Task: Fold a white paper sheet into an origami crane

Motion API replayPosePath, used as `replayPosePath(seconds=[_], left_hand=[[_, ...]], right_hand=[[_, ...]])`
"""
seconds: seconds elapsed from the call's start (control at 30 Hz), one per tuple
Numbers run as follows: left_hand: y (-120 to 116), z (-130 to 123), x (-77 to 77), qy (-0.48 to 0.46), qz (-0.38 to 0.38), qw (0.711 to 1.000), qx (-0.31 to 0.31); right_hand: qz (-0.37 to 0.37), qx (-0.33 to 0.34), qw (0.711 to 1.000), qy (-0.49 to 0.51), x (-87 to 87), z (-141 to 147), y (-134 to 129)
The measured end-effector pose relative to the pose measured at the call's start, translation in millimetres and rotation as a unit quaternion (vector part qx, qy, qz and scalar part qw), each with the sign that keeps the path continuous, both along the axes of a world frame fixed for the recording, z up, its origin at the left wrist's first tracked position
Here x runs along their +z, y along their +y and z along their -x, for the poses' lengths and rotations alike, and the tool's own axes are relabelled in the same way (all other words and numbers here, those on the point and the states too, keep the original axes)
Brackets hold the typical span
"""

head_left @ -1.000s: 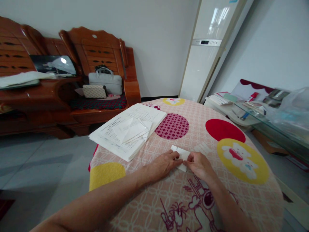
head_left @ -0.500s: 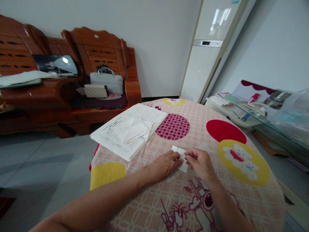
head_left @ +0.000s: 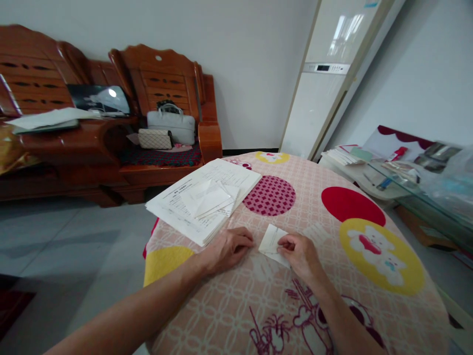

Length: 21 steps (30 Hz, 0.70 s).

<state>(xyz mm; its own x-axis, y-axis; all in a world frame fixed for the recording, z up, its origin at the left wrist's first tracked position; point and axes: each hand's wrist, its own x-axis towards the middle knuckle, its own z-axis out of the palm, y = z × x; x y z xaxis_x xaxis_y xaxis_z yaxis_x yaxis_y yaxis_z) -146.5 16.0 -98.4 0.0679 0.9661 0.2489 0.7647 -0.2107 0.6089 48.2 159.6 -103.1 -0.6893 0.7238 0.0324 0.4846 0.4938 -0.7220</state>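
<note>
A small folded piece of white paper (head_left: 270, 240) lies on the patterned tablecloth, with crease lines across its face. My right hand (head_left: 301, 254) pinches its right edge between thumb and fingers. Left of the paper and apart from it, my left hand (head_left: 227, 249) rests on the cloth, loosely bent and holding nothing. Close behind the left hand is a stack of printed sheets (head_left: 177, 217), with several folded white paper pieces (head_left: 212, 197) on top.
The round table's tablecloth (head_left: 221, 305) has coloured circles and cartoon figures. To the right stands a glass-topped side table (head_left: 414, 190) with papers and a plastic bag. Wooden chairs (head_left: 158, 74) holding bags and a tall white air conditioner (head_left: 314, 98) are behind.
My left hand has come off the folded paper and moved left onto the cloth, uncovering more of the paper. My right hand still holds the paper's right edge. The view has shifted slightly.
</note>
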Motion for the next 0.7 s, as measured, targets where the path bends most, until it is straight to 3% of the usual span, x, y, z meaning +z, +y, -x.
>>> replayPosePath(seconds=[0.1,0.43,0.7], left_hand=[[3,1,-1.7,-0.036,-0.006,0.999,0.030],[12,-12,5.7,-0.019,0.005,0.998,-0.051],[15,-11,1.2,-0.006,0.008,1.000,-0.029]], right_hand=[[-0.012,-0.004,1.000,-0.006,1.5,1,-1],[-0.029,-0.026,0.999,-0.034,1.9,4,-6],[-0.040,-0.039,0.996,-0.066,6.0,9,-12]])
